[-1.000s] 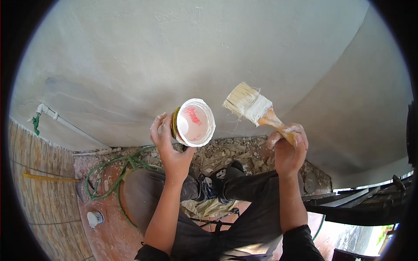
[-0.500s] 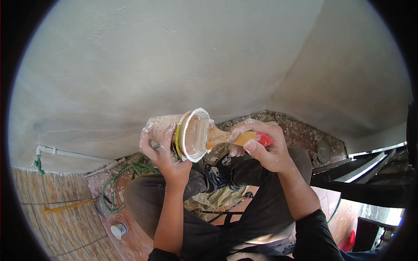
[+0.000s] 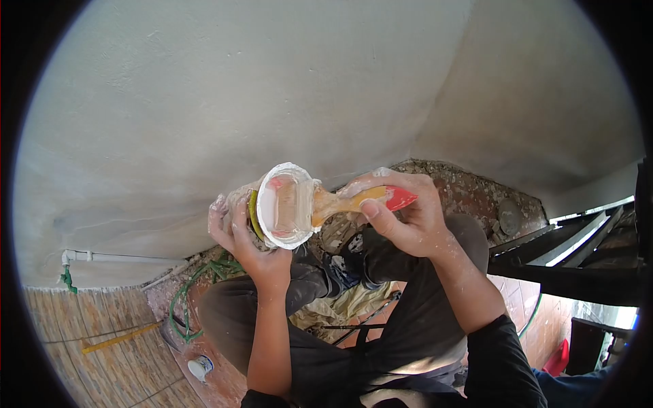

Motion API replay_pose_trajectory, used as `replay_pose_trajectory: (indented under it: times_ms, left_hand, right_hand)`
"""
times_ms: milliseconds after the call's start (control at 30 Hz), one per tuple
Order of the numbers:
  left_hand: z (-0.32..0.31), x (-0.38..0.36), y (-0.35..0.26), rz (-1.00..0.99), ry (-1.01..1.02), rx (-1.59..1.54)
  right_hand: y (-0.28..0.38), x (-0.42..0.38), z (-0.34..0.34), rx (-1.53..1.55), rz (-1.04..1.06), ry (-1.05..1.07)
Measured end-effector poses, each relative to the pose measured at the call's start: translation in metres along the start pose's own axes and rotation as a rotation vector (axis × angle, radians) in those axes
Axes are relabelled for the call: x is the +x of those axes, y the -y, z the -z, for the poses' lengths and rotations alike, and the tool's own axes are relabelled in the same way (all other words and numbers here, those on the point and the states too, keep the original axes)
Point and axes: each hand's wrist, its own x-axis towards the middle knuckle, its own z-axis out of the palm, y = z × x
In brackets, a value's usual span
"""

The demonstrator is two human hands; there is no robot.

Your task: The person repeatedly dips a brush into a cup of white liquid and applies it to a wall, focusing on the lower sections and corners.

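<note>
Pinching in right fingers a red-tipped yellow wooden paintbrush, aimed frame-left into round white-rimmed tub clasped by left fingers.

Worn are black sleeves, dark grey trousers and pale-spattered shoes.

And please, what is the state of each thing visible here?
Cup, uncovered, tilted in the left hand.
Brush, bristle end inside the cup, gripped by the right hand.
Green hose, loosely looped on the floor.
Small container, on the floor; upright or tipped, unclear.
Green tap, open or shut unclear.
</note>
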Motion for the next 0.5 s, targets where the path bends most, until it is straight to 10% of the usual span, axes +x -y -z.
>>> replay_pose_trajectory:
  times_ms: [233,500]
  left_hand:
    - [0.007,0.001,0.016,0.102,-0.068,0.076]
    - [0.001,-0.002,0.023,0.594,-0.187,-0.635]
  right_hand:
    - [-0.001,0.008,0.021,0.056,-0.145,0.123]
    - [-0.021,0.012,0.005,-0.190,-0.334,0.241]
